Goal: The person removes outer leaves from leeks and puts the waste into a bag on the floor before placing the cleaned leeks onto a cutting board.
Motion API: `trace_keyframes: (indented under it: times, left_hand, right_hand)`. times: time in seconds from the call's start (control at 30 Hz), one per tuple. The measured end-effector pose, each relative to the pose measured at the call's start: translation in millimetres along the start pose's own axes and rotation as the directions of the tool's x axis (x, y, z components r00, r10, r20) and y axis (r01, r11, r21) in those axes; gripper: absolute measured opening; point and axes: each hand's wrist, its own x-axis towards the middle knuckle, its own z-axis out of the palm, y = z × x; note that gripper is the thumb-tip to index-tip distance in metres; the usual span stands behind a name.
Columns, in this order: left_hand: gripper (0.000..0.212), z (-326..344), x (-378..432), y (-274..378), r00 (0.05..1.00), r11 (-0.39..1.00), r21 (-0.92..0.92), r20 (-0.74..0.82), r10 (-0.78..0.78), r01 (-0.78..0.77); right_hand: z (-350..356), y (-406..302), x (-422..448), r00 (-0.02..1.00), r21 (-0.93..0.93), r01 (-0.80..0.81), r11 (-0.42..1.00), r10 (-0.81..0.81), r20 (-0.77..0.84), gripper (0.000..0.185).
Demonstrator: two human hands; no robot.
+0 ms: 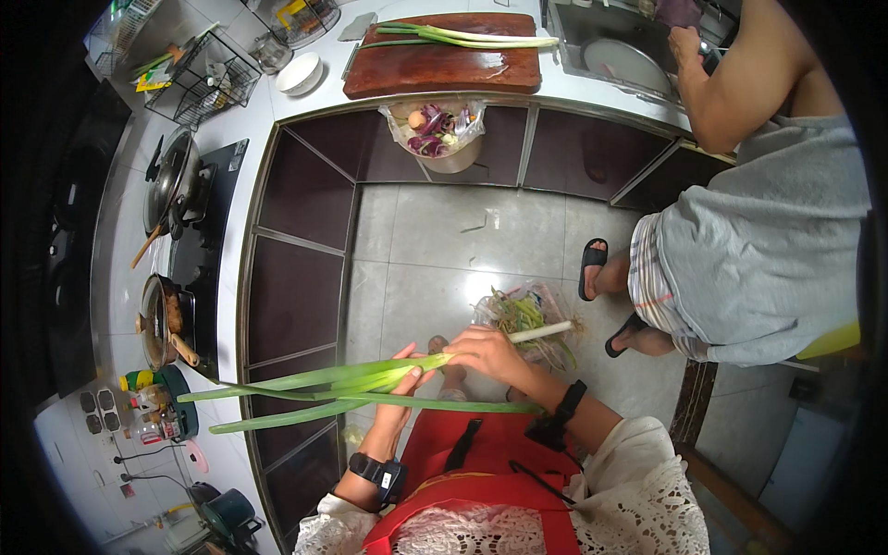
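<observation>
A green onion (388, 378) with long green leaves and a white stalk lies across both my hands, over the floor in front of my red apron. My left hand (409, 381) holds it from below where the leaves fan out. My right hand (485, 350) grips it at the base of the leaves, with the white stalk and roots sticking out to the right. One leaf reaches over my right forearm. Below the stalk stands a lined bin (520, 312) with onion trimmings and roots. More green onions (479, 38) lie on a wooden cutting board (437, 69).
A person (763, 208) in grey stands at the sink (583, 41) on the right. A bin (447, 156) with purple peelings hangs at the cabinet front. A white bowl (300, 75) is on the counter. Two pans (170, 180) sit on the stove (211, 257) at left.
</observation>
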Motion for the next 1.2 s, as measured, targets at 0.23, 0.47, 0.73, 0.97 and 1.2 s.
trace_keyframes:
  times: [0.23, 0.47, 0.73, 0.97, 1.2]
  left_hand:
    - [0.054, -1.7, 0.9, -8.3, 0.999, 1.0, -0.005, 0.038, 0.001, -0.001]
    - [0.053, -9.3, -2.8, -11.7, 0.996, 0.999, 0.022, 0.07, 0.046, -0.048]
    - [0.054, -33.1, -2.5, 8.1, 0.994, 0.993, 0.057, 0.007, 0.105, -0.105]
    - [0.057, -51.3, -6.9, 31.3, 0.983, 0.986, 0.104, -0.119, 0.14, -0.128]
    - [0.057, -66.0, -11.5, 40.2, 0.978, 0.985, 0.106, -0.143, 0.153, -0.139]
  right_hand:
    - [0.4, 10.6, -3.7, 0.982, 0.088, -0.19, 0.978, 0.189, 0.021, 0.011]
    - [-6.5, 28.7, -12.5, 0.663, 0.448, -0.646, 0.618, 0.745, -0.074, 0.012]
    - [-75.5, 41.6, -27.2, 0.966, -0.239, -0.253, 0.937, 0.259, -0.005, 0.016]
    - [-106.8, 78.5, -72.3, 0.961, -0.418, -0.239, 0.877, 0.275, 0.027, 0.014]
    - [-120.0, 89.3, -90.4, 0.936, -0.569, -0.267, 0.778, 0.35, 0.039, 0.012]
